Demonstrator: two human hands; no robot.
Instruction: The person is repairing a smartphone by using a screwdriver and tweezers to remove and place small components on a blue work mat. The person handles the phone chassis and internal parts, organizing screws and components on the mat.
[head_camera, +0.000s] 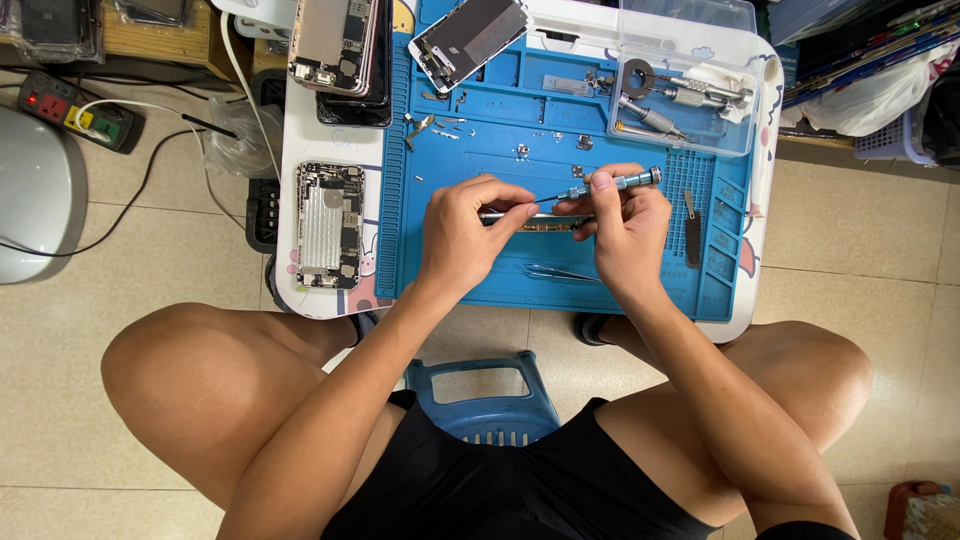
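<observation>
Blue silicone repair mat (560, 280) on small white table (330, 300), tiled floor below. Left hand (462, 235) fingers pinching slim metal phone part (535, 220) mid-mat; right hand (625, 230) pinching blue-grey precision screwdriver (610, 185) above it.

A small white surface (300, 140) carries a blue work mat (640, 280) over most of its top. Left of the mat lie an opened phone body (328, 225) and, farther back, a stack of phones (340, 50). On the mat rest a clear tool box (685, 100), a screen panel (468, 38), tweezers (560, 272) and loose screws (522, 150).
</observation>
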